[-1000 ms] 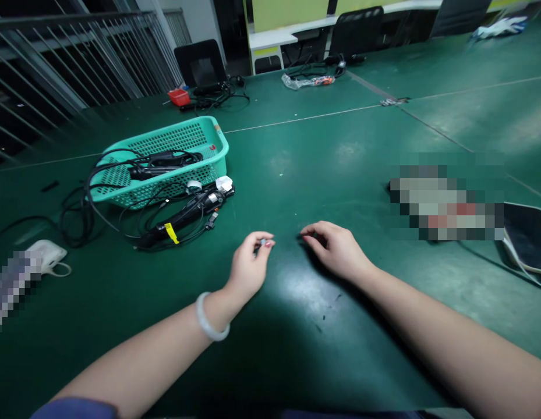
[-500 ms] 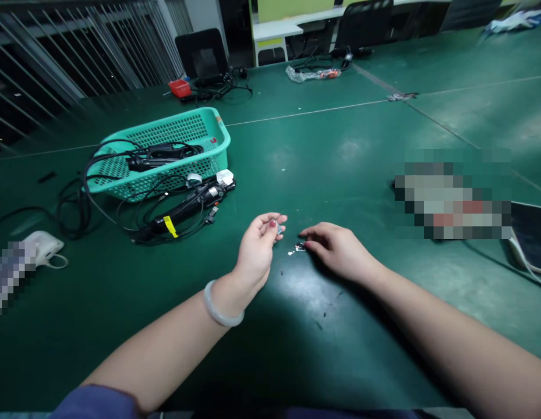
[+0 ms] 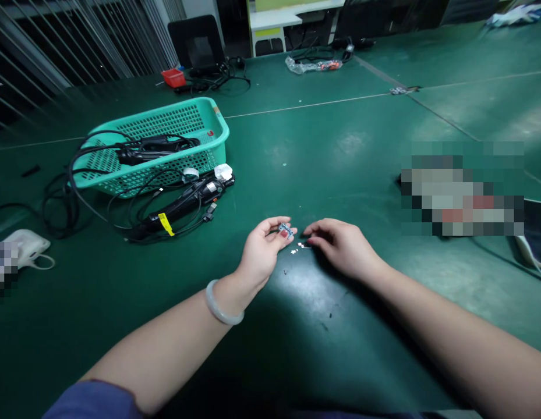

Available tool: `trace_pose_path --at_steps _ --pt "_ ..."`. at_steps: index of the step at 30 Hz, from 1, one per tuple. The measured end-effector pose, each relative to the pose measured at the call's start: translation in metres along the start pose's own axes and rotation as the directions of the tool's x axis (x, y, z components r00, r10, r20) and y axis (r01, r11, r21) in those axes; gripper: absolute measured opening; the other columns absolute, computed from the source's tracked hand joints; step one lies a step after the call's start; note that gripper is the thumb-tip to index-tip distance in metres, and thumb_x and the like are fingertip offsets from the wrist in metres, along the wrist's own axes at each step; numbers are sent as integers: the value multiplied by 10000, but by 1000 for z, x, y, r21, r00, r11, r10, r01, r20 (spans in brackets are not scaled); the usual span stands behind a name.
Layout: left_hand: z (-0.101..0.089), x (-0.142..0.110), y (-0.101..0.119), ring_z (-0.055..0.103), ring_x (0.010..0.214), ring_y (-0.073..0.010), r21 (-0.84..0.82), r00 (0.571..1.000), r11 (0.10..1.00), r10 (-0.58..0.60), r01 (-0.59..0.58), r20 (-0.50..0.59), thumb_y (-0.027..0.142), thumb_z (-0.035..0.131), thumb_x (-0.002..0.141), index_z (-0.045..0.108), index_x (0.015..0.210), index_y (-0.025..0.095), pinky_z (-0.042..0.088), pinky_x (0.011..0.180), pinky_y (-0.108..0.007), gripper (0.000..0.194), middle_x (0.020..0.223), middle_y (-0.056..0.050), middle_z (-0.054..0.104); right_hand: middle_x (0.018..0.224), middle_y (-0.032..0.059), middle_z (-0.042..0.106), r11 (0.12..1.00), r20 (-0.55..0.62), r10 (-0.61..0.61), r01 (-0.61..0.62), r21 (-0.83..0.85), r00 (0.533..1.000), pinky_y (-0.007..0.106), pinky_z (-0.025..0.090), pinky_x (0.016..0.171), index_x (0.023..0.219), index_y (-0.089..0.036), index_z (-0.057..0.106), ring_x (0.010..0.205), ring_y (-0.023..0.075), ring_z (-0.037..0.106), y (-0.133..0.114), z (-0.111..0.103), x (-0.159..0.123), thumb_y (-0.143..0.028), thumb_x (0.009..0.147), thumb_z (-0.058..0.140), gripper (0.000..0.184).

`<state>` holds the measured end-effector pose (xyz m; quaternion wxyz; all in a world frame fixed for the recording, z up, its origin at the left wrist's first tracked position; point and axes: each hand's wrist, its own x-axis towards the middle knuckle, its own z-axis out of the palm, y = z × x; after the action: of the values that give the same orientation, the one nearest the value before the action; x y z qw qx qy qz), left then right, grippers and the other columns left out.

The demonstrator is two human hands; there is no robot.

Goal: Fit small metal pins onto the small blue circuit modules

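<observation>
My left hand (image 3: pixel 262 249) is closed in a pinch on a small blue-grey circuit board (image 3: pixel 286 230), held just above the table with thumb and fingertips. Close on its right, my right hand (image 3: pixel 340 244) has its thumb and index finger bent together over the table top. Whatever those fingertips hold, if anything, is too small to make out. Tiny white bits (image 3: pixel 294 251) lie on the green table (image 3: pixel 270 326) beside the right fingertips. A dark speck (image 3: pixel 285 272) rests nearer to me, below the left hand.
A turquoise basket (image 3: pixel 222 148) at the left holds black cabled devices. In front of it lies another black device (image 3: pixel 178 206) with a yellow tag. A white object with a loop (image 3: pixel 28 247) is far left; a pixelated item (image 3: pixel 453 198) and a dark-screened device (image 3: pixel 538 230) are right.
My left hand has shifted slightly right and turned, showing more of the circuit board. The small dark piece by my right thumb no longer shows on the table.
</observation>
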<state>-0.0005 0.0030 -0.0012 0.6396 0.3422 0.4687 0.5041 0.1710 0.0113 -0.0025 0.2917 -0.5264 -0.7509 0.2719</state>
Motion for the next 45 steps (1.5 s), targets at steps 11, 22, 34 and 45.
trace_pose_path --at_steps 11,22,34,45 --pt "2 -2 0 670 849 -137 61 995 997 -44 38 88 116 623 768 644 1020 134 518 895 -356 253 950 -74 699 668 32 691 702 89 333 -310 641 939 293 510 626 827 -155 687 583 136 619 -12 -4 1 -421 681 708 304" --pt "0 -4 -4 657 950 -170 89 981 996 13 -31 191 81 712 660 679 1062 167 492 970 -400 413 1095 -89 669 562 -15 600 646 100 390 -350 678 915 235 320 449 715 -151 711 458 63 395 -16 3 2 -436 574 778 325" --pt "0 -3 -10 643 986 -148 137 981 981 117 -139 155 81 686 678 697 1069 218 481 1005 -347 415 1076 -37 570 790 44 729 772 -94 329 -211 599 939 320 511 757 710 -201 737 758 175 654 -16 11 -1 -328 657 735 137" --pt "-2 -5 -8 605 856 -108 231 977 955 154 -186 150 165 692 698 702 1066 228 501 919 -317 374 975 -27 573 795 51 723 869 -202 263 -141 473 943 328 522 741 725 -210 751 767 186 653 -18 17 -3 -313 706 696 119"
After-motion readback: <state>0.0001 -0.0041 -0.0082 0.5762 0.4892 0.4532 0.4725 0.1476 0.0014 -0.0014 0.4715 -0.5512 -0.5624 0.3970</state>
